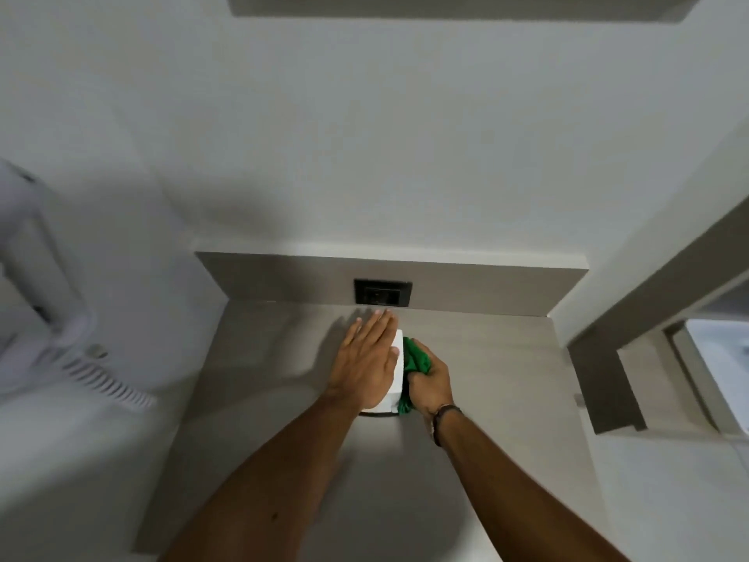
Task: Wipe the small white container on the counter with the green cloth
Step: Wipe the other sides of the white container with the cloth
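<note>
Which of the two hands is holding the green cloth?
The right hand, the one with a wristband, grips the green cloth against the container's right side. The left hand lies flat and open on top, holding no cloth.

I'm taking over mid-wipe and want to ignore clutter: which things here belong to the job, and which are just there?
In the job:
- small white container, steadied under the flat left hand
- green cloth, bunched in the right hand against the container's side
- counter

Just there:
- black wall socket
- white appliance at far left
- wristband
</note>
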